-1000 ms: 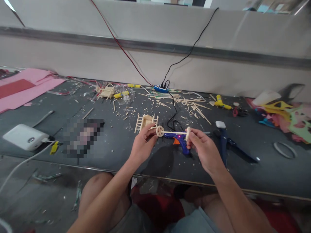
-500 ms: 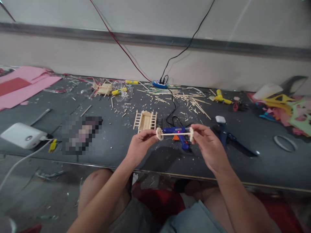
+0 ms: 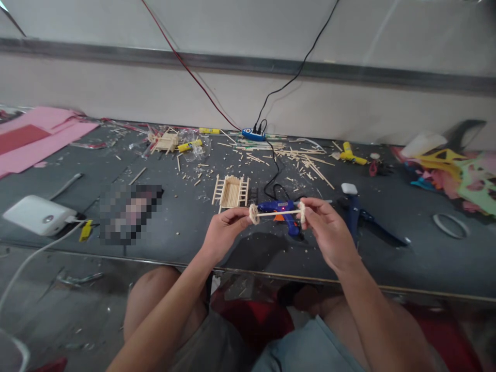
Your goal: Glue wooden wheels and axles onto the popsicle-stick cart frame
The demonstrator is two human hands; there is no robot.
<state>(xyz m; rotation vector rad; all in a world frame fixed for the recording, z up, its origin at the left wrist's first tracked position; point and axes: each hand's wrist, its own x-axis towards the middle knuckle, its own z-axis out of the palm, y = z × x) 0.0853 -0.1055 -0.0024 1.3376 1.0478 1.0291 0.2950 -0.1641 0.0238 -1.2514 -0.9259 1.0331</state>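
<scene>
Between my hands a thin wooden stick [image 3: 277, 213] runs nearly level as an axle, with a small pale wheel at each end. My left hand [image 3: 227, 227] pinches the left wheel [image 3: 253, 214]; my right hand [image 3: 329, 230] pinches the right wheel [image 3: 303, 212]. Just behind the axle a blue glue gun [image 3: 289, 211] lies on the table, its red light lit and orange trigger showing. A little cart body [image 3: 231, 192] built of wooden sticks rests beyond my left hand, with railed sides and an open top.
Cut sticks [image 3: 306, 163] and scraps litter the back of the dark table [image 3: 163, 222], near a blue power strip [image 3: 253, 135]. A white power bank [image 3: 39, 214] and a blurred-out flat object [image 3: 134, 214] lie left. A smartwatch [image 3: 351, 201] and a grey ring [image 3: 450, 226] lie right.
My right hand has shifted slightly left, and the axle's right end has moved with it and tilts up a little. My left hand keeps its hold on the left wheel.
</scene>
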